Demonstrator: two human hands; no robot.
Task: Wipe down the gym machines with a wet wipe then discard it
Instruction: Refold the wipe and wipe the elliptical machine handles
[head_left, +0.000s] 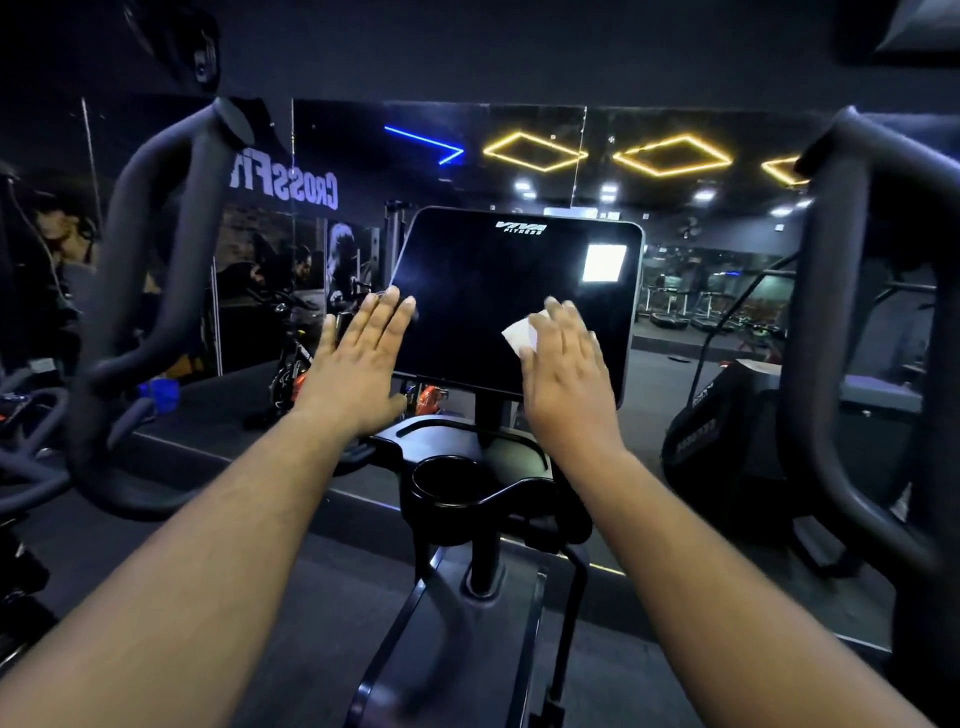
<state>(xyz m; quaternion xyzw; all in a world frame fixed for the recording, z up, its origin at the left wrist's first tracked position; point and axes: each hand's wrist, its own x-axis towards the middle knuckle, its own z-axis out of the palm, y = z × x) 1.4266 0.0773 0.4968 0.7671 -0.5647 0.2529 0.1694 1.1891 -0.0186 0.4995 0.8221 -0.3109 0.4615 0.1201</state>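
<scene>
Head view: I see round cup holder (448, 480), glossy black plastic, nothing visible inside. Left hand (358, 358) flat, fingers straight against left edge of smooth dark screen (498, 291). Right hand (566, 364) spread, pressing white wipe (519, 332) on screen's lower right part.

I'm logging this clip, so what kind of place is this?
Most likely a commercial gym: a black cardio machine console screen between curved black handlebars, rows of treadmills reflected in the wall mirror, and mirrored white CrossFit lettering. The right hand presses a white wet wipe on the screen.
</scene>
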